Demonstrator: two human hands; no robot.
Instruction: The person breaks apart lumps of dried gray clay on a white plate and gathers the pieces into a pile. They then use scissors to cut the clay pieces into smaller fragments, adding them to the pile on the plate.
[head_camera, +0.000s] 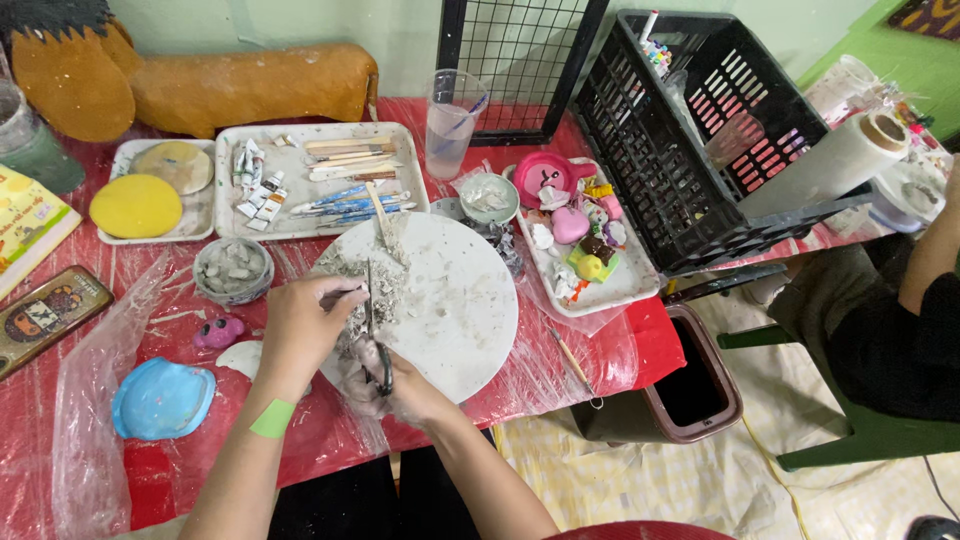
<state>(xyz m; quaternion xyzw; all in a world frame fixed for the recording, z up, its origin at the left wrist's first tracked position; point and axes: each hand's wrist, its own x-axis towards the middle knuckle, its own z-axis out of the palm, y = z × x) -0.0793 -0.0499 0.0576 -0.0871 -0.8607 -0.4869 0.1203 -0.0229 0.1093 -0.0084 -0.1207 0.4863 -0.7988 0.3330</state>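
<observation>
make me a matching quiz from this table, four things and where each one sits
Things:
1. yellow disc
2. blue shell
3. plastic cup
4. black crate

Places:
A. by the wire grid at the back
B. tipped on its side, right of the table
C. in the small tray, far left
D. near edge, left of the hands

Pairs: 1-C, 2-D, 3-A, 4-B
</observation>
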